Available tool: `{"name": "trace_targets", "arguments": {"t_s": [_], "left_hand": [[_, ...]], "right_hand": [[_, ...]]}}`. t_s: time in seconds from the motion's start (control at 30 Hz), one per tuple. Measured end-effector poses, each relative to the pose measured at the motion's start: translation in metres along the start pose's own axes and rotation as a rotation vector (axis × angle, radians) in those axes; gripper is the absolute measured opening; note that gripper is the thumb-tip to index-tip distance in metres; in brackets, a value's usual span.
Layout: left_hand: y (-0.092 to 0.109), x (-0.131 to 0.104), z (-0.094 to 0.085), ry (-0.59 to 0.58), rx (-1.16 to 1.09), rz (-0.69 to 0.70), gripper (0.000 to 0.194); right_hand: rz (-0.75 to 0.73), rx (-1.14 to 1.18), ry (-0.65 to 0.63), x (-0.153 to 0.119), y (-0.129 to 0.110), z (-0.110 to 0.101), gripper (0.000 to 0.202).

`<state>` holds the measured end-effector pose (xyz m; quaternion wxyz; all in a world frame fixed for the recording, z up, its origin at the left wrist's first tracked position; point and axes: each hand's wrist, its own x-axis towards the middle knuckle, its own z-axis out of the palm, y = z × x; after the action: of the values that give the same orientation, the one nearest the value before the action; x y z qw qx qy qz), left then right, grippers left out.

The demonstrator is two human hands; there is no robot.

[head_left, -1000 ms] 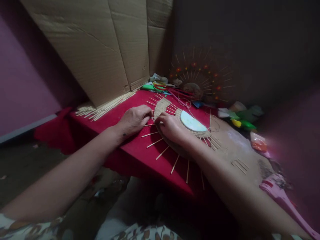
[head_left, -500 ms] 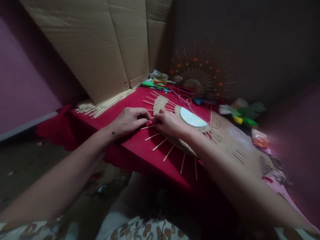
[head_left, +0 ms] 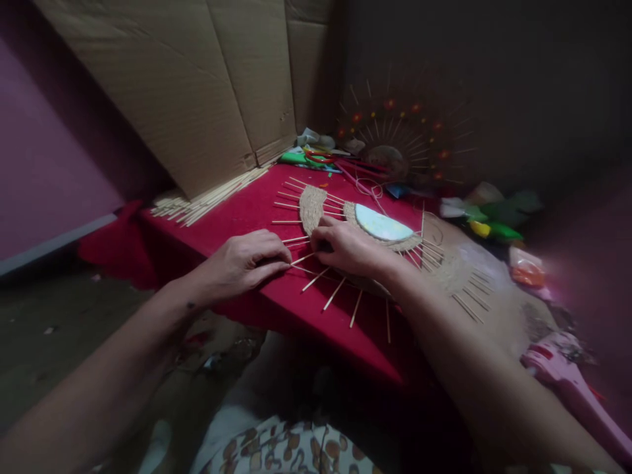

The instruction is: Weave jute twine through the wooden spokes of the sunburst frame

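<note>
From where I'm standing: red cloth (head_left: 247,201), plain; on it a tan woven band (head_left: 311,209) with fine curved ridges, pale straw sticks (head_left: 337,294) fanning out like rays, and a pale mint-white half-disc (head_left: 382,222) with faint mottling. Ornament (head_left: 388,157) at the back is dull brown, arced with orange-red blobs and small yellow dots; cardboard (head_left: 172,99) plain brown, wall (head_left: 44,138) on the left muted purple. Also: glue gun (head_left: 563,368) pink, packet (head_left: 526,271) orange, scissors handle (head_left: 320,157) red, garment (head_left: 291,451) white with brown rounded spots.
</note>
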<state>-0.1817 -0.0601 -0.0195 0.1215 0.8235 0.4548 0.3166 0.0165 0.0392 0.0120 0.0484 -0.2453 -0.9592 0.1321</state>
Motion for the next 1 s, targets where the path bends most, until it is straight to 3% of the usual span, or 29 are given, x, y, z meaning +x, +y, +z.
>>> {"name": "trace_targets", "arguments": {"t_s": [0.4,0.53,0.73,1.0], "left_hand": [[0.004,-0.005,0.002,0.005,0.068,-0.002,0.018],[0.005,-0.002,0.003,0.006,0.054,-0.078,0.017],[0.003,0.007,-0.001,-0.086,-0.011,-0.206,0.019],[0.001,0.004,0.007,0.02,0.077,-0.157,0.019]], "right_hand": [[-0.005,-0.017,0.049,-0.006,0.004,0.006,0.01],[-0.025,-0.002,0.019,-0.005,0.004,0.005,0.011],[0.003,-0.019,0.0,-0.007,-0.001,0.002,0.021],[0.008,0.002,0.015,-0.009,-0.003,0.004,0.016]]}}
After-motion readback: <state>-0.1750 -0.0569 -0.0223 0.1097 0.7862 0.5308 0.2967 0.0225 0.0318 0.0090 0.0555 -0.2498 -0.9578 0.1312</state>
